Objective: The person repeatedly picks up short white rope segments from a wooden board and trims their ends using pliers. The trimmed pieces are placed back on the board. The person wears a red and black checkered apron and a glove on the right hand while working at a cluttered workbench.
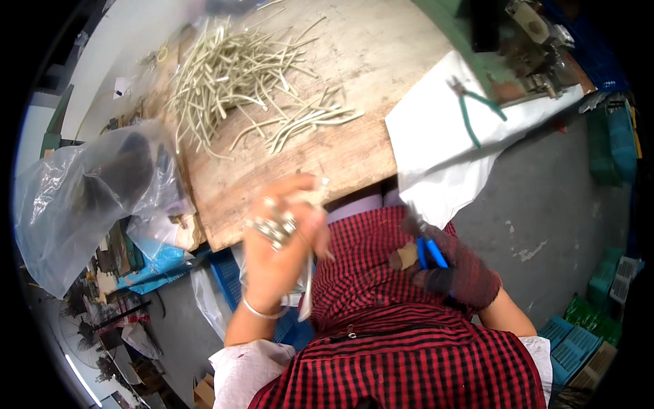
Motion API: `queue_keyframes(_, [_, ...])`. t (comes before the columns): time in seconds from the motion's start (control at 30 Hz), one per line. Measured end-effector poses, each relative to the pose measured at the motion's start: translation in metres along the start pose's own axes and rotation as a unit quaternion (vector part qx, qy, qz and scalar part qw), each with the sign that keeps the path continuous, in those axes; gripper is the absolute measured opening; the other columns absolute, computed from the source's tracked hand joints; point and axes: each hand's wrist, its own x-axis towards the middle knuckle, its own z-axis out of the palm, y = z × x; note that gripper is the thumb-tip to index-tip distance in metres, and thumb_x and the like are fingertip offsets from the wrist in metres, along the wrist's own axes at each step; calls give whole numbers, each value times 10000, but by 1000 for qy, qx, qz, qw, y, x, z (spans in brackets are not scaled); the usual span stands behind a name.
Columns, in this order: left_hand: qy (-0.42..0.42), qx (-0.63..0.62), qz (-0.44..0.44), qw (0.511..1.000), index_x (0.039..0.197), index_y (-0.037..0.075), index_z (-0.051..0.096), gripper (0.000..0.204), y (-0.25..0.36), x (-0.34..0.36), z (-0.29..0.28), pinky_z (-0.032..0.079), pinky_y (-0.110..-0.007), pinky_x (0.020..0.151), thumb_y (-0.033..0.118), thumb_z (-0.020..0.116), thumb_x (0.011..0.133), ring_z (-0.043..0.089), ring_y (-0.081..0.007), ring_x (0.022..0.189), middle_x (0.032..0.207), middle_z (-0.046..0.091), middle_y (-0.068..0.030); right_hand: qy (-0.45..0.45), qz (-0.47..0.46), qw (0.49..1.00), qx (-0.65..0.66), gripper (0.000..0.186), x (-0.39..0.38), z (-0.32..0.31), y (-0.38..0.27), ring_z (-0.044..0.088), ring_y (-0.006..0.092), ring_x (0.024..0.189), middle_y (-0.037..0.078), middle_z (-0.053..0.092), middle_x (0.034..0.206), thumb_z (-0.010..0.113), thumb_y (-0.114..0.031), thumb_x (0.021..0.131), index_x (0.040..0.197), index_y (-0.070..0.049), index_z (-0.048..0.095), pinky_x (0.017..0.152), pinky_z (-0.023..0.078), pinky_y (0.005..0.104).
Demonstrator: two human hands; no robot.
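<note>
My left hand (276, 252), bare with a bangle at the wrist, is closed round a bundle of pale cords (276, 230) near the table's front edge. The cords' ends stick out between the fingers, and a pale length hangs below the hand. Motion blurs the fingertips. My right hand (470, 279), in a dark red and black knitted glove, grips pliers with blue handles (436, 253) over my lap; the jaws are dark and blurred. A heap of cream-coloured cords (218, 82) lies on the wooden table (361, 157), with a smaller loose bunch (306, 123) nearer me.
Green-handled pliers (468, 112) lie on a white sheet (436, 143) draped over the right corner. A clear plastic bag (75, 198) bulges at the left. Metal machine parts (538, 61) stand at the far right. Blue-green crates (572, 347) sit on the grey floor.
</note>
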Motion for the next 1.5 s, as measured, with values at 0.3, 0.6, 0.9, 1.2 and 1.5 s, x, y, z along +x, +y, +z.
queue_keyframes(0.3, [-95, -122, -161, 975, 1267, -82, 548, 351, 6, -32, 3, 359, -204, 459, 50, 593, 944, 512, -78, 497, 607, 579, -45, 114, -238, 838, -478, 631, 10, 19, -78, 591, 344, 929, 154, 633, 1020, 756, -118, 661, 1273, -128, 603, 806, 491, 446])
queue_keyframes(0.6, [-113, -58, -283, 951, 1116, -90, 651, 243, 32, -21, 0, 336, -205, 433, -32, 631, 881, 483, -63, 476, 603, 569, -18, 75, -264, 707, -652, 536, 1, 3, -93, 586, 246, 765, 98, 620, 874, 764, -160, 686, 1208, -205, 652, 629, 437, 386])
queue_keyframes(0.9, [-255, -5, -340, 905, 984, -124, 696, 298, 24, -6, -1, 317, -201, 388, -128, 701, 686, 493, -75, 434, 615, 613, -88, 61, -463, 564, -681, 353, 16, -29, -92, 518, 150, 625, -21, 590, 870, 737, -289, 693, 1043, -335, 714, 607, 425, 327])
queue_keyframes(1.2, [-240, -15, -330, 913, 1003, -125, 693, 280, 22, -13, 0, 310, -201, 385, -98, 706, 724, 476, -69, 421, 597, 609, -67, 4, -389, 608, -692, 345, 8, -29, -93, 554, 166, 640, -12, 566, 749, 768, -257, 661, 1002, -273, 722, 618, 424, 369])
queue_keyframes(1.5, [-208, -20, -291, 933, 1003, -156, 668, 269, 15, -14, -3, 278, -205, 372, -100, 670, 740, 439, -66, 402, 564, 590, -95, 88, -387, 721, -569, 439, 12, -16, -46, 542, 228, 735, 20, 558, 814, 768, -192, 642, 1072, -246, 696, 659, 412, 375])
